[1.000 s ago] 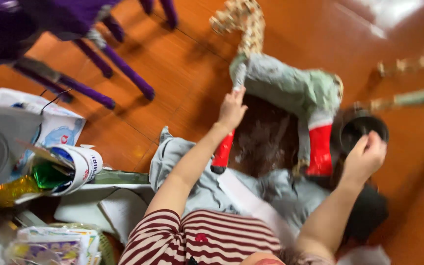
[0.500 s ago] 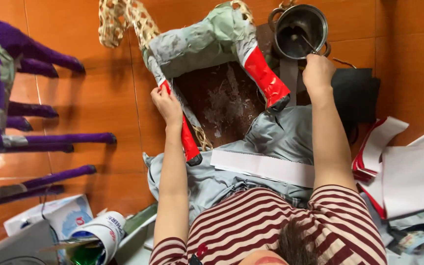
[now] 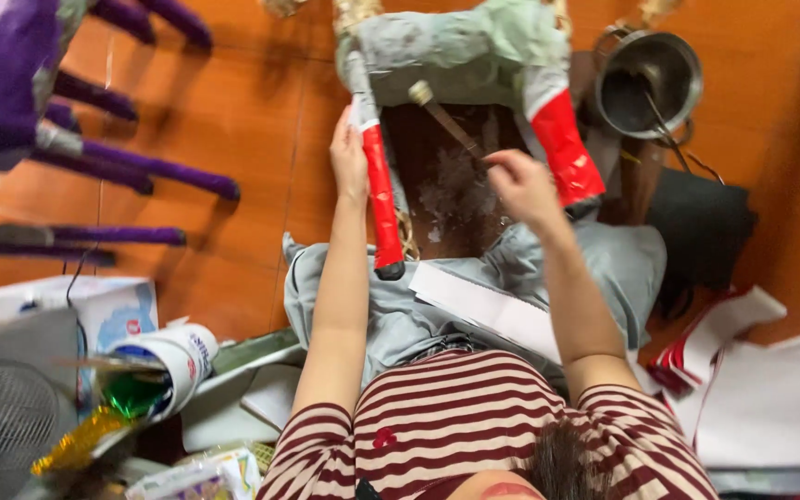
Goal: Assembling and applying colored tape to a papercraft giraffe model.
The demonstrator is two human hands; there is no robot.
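A grey papier-mâché figure (image 3: pixel 456 46) with two red-wrapped legs lies on the orange floor in front of me. My left hand (image 3: pixel 349 157) rests against the left red leg (image 3: pixel 381 199) and grips it near its top. My right hand (image 3: pixel 522 188) is closed on a thin brush (image 3: pixel 446 120), whose handle points up and left over the dark, white-smeared patch between the legs. The other red leg (image 3: pixel 567 148) is just right of that hand. A white paper strip (image 3: pixel 483 306) lies across my lap.
A metal pot (image 3: pixel 650 83) with a stick in it stands at the upper right, above a black sheet (image 3: pixel 701 231). White paper sheets (image 3: pixel 770 398) lie at the right. Purple legs of another figure (image 3: pixel 131 167), a cup of foil (image 3: pixel 164 366) and a fan (image 3: pixel 2 407) are at the left.
My right hand has left the metal pot and come to the middle between the red legs, holding the brush. My left hand stays on the left red leg. The view has shifted.
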